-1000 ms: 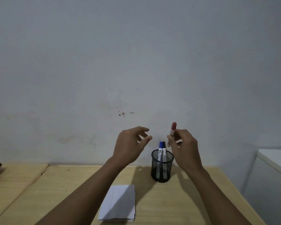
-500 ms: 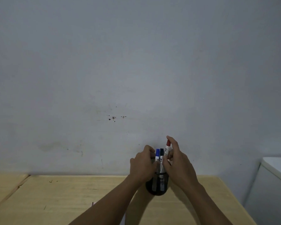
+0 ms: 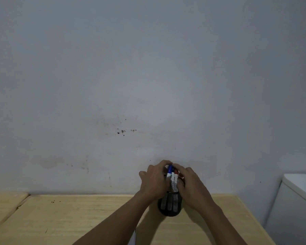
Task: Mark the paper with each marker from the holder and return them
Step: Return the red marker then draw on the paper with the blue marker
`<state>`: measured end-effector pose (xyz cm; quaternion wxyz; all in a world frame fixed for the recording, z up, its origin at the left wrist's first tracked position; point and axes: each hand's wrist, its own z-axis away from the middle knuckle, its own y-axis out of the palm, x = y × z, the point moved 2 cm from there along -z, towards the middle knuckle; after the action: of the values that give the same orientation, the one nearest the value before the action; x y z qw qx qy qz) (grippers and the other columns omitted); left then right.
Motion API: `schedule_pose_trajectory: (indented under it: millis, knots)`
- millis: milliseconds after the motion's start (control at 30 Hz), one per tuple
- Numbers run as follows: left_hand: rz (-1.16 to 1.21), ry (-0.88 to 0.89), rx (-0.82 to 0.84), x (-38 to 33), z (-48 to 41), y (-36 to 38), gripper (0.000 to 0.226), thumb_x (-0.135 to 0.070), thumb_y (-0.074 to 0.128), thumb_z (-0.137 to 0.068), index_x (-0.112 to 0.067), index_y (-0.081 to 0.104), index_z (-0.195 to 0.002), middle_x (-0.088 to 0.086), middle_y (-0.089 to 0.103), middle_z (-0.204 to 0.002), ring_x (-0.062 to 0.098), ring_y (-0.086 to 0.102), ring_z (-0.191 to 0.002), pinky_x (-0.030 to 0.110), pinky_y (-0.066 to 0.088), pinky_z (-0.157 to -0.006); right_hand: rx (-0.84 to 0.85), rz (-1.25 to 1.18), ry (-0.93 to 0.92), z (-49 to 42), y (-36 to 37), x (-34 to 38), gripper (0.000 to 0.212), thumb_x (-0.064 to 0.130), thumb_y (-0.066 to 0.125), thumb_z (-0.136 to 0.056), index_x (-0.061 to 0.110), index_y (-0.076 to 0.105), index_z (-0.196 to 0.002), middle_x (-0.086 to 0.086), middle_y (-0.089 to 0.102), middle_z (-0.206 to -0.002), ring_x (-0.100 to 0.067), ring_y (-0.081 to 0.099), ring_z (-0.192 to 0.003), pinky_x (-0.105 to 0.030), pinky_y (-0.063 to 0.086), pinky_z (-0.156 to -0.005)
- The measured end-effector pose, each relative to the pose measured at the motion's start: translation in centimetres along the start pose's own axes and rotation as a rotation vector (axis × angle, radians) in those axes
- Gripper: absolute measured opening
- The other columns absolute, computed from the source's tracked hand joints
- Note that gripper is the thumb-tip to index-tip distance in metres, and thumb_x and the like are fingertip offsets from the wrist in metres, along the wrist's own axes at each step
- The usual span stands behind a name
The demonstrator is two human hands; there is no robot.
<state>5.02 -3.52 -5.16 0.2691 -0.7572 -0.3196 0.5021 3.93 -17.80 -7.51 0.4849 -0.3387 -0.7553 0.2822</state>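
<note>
A black mesh holder stands on the wooden table near the wall. Three markers stand upright in it: one with a blue cap, a dark-capped one in the middle, and one with a red cap. My left hand curls around the bundle from the left, with fingers over the blue cap. My right hand closes in from the right, fingertips on the red marker. Only a thin white sliver of the paper shows beside my left forearm at the bottom edge.
A stained grey wall rises right behind the holder. A white cabinet stands past the table's right edge. A second wooden surface adjoins the table at the left.
My right hand has lowered the red marker down into the holder. My left hand has come in against the other markers. The view has tilted up, so the paper has dropped almost out of sight.
</note>
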Motion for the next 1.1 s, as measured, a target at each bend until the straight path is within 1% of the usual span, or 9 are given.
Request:
schedule_pose_trajectory:
  millis: [167,267,400,533,600,667,800,900,1100]
  knots:
    - [0.174,-0.075,-0.149,-0.4,0.5,-2.6,0.027,-0.029,0.062,-0.091,-0.037,0.054,-0.116,-0.009,0.069,-0.104,0.013,0.058,-0.102,0.035,0.022,-0.085,-0.082,-0.005,0.026,0.7,-1.6,1.4,0.057,0.022,0.043,-0.103,0.042,0.025,-0.154,0.005,0.047,-0.125,-0.014,0.051,-0.113,-0.036,0.053,-0.092]
    - [0.256,-0.052,-0.279,-1.2,0.9,-5.9,0.023,-0.031,0.062,-0.091,-0.038,0.053,-0.111,-0.013,0.067,-0.097,0.009,0.059,-0.093,0.038,0.027,-0.087,-0.25,-0.109,-0.016,1.5,-3.3,3.8,0.048,0.03,0.053,-0.1,0.038,0.042,-0.146,0.014,0.049,-0.122,-0.008,0.052,-0.113,-0.03,0.051,-0.091]
    - [0.576,-0.137,-0.324,-1.8,1.6,-10.4,0.016,-0.032,0.065,-0.087,-0.039,0.058,-0.1,-0.012,0.072,-0.09,0.011,0.066,-0.089,0.051,0.043,-0.095,-0.065,-0.311,-0.031,2.5,-4.0,7.8,0.027,0.036,0.067,-0.093,0.033,0.064,-0.12,0.007,0.07,-0.101,-0.006,0.065,-0.086,-0.013,0.051,-0.067]
    - [0.898,-0.249,-0.329,-1.9,3.8,-14.5,0.02,-0.019,0.069,-0.088,-0.021,0.063,-0.108,0.001,0.07,-0.095,0.016,0.063,-0.088,0.029,0.049,-0.071,-0.121,-0.939,0.117,3.9,-4.4,11.0,0.016,0.012,0.068,-0.093,0.011,0.074,-0.108,-0.011,0.075,-0.081,-0.015,0.067,-0.067,-0.029,0.054,-0.061]
    - [0.996,-0.33,-0.287,-1.4,5.1,-16.0,0.023,-0.018,0.072,-0.086,-0.015,0.066,-0.107,0.001,0.068,-0.096,0.016,0.061,-0.083,0.028,0.041,-0.063,-0.139,-1.286,0.222,4.5,-4.3,12.8,0.015,0.011,0.067,-0.093,0.007,0.073,-0.107,-0.01,0.073,-0.079,-0.019,0.067,-0.068,-0.032,0.056,-0.064]
    - [1.03,-0.389,-0.194,-0.9,6.4,-16.8,0.024,-0.023,0.077,-0.082,-0.018,0.069,-0.104,0.001,0.069,-0.1,0.015,0.063,-0.083,0.032,0.038,-0.064,-0.128,-1.481,0.282,5.0,-3.9,14.7,0.016,0.014,0.068,-0.092,0.005,0.072,-0.105,-0.008,0.069,-0.076,-0.02,0.065,-0.066,-0.032,0.054,-0.065]
    - [1.022,-0.415,-0.051,-0.3,8.6,-17.2,0.02,-0.031,0.077,-0.082,-0.023,0.075,-0.1,-0.008,0.076,-0.093,0.014,0.065,-0.091,0.038,0.039,-0.078,-0.11,-1.489,0.265,5.6,-3.1,17.7,0.02,0.017,0.07,-0.092,0.0,0.073,-0.101,-0.01,0.072,-0.08,-0.021,0.065,-0.066,-0.03,0.058,-0.064]
    - [1.081,-0.46,-0.058,0.3,9.6,-17.6,0.018,-0.034,0.076,-0.082,-0.023,0.078,-0.096,-0.017,0.076,-0.079,0.012,0.063,-0.094,0.041,0.036,-0.084,-0.117,-1.566,0.217,6.1,-2.9,19.0,0.014,0.008,0.067,-0.092,-0.005,0.071,-0.097,-0.015,0.074,-0.081,-0.021,0.07,-0.069,-0.026,0.062,-0.068]
    - [1.084,-0.515,-0.072,1.5,10.1,-17.7,0.02,-0.035,0.077,-0.081,-0.022,0.078,-0.095,-0.017,0.076,-0.085,0.012,0.057,-0.087,0.042,0.032,-0.088,-0.165,-1.526,0.135,6.6,-1.8,19.4,0.017,0.002,0.067,-0.092,-0.011,0.069,-0.103,-0.014,0.078,-0.083,-0.023,0.075,-0.078,-0.023,0.061,-0.072]
